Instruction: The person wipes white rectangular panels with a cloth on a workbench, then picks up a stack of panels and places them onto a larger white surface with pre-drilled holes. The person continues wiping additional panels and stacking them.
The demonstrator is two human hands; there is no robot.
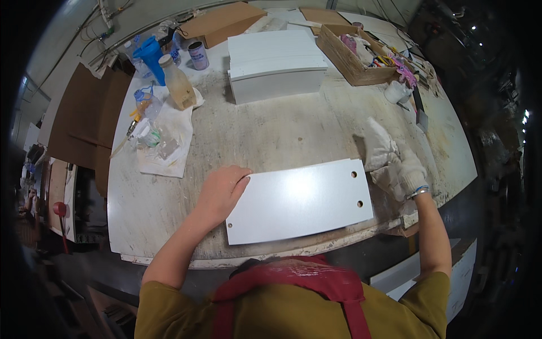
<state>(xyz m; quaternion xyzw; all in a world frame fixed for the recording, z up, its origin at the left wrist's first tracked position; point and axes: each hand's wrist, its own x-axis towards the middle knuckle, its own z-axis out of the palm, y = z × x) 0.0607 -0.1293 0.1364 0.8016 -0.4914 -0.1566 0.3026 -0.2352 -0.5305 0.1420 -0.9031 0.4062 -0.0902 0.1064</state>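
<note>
A white panel with two round holes near its right end and a small hole at its lower left lies before me near the table's front edge. My bare left hand grips the panel's left end, thumb on the top face. To the right of the panel, my right hand wears a pale knit glove and holds a crumpled white cloth, bunched against the worktable. The cloth stays apart from the panel's right edge. Beyond the panel stands a stack of white panels.
At left are a cloudy plastic bottle, a blue container, a can and a stained white cloth. At back right, a cardboard box holds tools and rags, with a white cup beside it.
</note>
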